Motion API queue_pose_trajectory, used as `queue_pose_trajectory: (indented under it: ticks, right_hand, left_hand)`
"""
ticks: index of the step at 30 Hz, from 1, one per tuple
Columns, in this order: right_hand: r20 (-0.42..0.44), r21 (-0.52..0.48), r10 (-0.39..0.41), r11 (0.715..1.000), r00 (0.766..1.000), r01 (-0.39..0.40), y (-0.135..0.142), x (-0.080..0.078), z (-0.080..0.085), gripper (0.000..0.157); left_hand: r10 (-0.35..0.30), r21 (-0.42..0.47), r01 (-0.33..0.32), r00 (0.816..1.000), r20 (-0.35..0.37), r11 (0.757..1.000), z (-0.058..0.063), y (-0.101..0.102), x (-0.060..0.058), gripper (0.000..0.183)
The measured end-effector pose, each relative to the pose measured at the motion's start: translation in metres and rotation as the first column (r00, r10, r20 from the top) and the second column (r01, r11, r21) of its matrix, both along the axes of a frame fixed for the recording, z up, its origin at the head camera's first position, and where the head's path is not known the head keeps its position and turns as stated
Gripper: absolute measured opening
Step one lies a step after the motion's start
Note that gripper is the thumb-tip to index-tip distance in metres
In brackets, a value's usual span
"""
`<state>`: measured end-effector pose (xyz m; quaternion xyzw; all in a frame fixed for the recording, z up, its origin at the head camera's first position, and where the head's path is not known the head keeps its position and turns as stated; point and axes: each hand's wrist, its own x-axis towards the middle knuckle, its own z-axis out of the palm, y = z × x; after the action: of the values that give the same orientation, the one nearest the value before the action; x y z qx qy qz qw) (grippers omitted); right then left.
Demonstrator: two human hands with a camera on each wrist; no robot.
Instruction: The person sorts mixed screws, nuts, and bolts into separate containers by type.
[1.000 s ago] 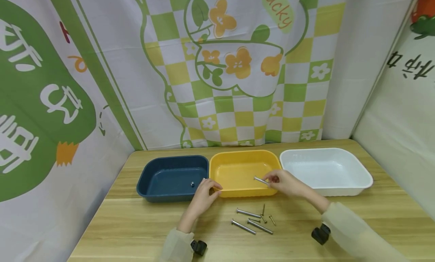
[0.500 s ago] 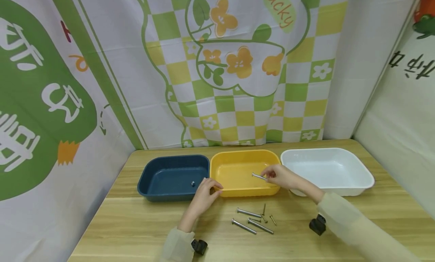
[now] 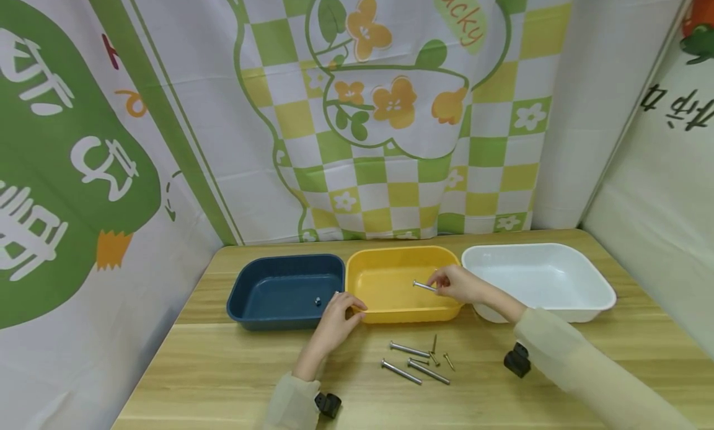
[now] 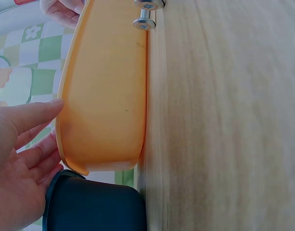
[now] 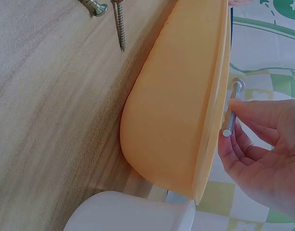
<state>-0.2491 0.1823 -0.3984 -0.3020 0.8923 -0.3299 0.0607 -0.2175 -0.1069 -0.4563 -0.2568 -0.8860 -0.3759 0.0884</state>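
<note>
My right hand (image 3: pixel 458 285) pinches a long silver bolt (image 3: pixel 422 285) by its shank between thumb and fingers, above the right part of the yellow tray (image 3: pixel 404 316). In the right wrist view the bolt's head (image 5: pixel 238 83) points away from the hand and the threaded end lies by the fingertips. My left hand (image 3: pixel 333 321) holds the front left corner of the yellow tray's rim, thumb on the outer side, fingers behind it. On the table in front lie several long bolts (image 3: pixel 401 372) and several small brass-coloured screws (image 3: pixel 449 362).
A dark blue tray (image 3: pixel 262 324) stands left of the yellow one, with a small metal nut (image 3: pixel 318 301) inside. To the right is a white tray (image 3: pixel 580 314). All three stand in a row near the back of the wooden table (image 3: pixel 223 380), before a printed cloth (image 3: pixel 390 194).
My right hand has moved slightly left and away from me with the bolt, farther over the yellow tray. The left hand stays at the rim.
</note>
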Motion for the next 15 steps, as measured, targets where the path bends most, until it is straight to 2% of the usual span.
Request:
queue_pose_trajectory:
  ticks: [10,15]
  right_hand:
    - [0.036,-0.009,-0.029,1.0,0.999,0.03,-0.0053,-0.0047,-0.0008,0.015]
    - [0.008,-0.023,-0.066,0.998,0.998,0.067,-0.0068,-0.0069,-0.0021,0.016]
  left_hand:
    - [0.009,-0.007,-0.009,1.0,0.008,1.0,-0.0016,-0.0002,-0.0006,0.006]
    - [0.008,-0.008,-0.008,1.0,0.004,1.0,-0.0016,0.0001,-0.0005,0.006]
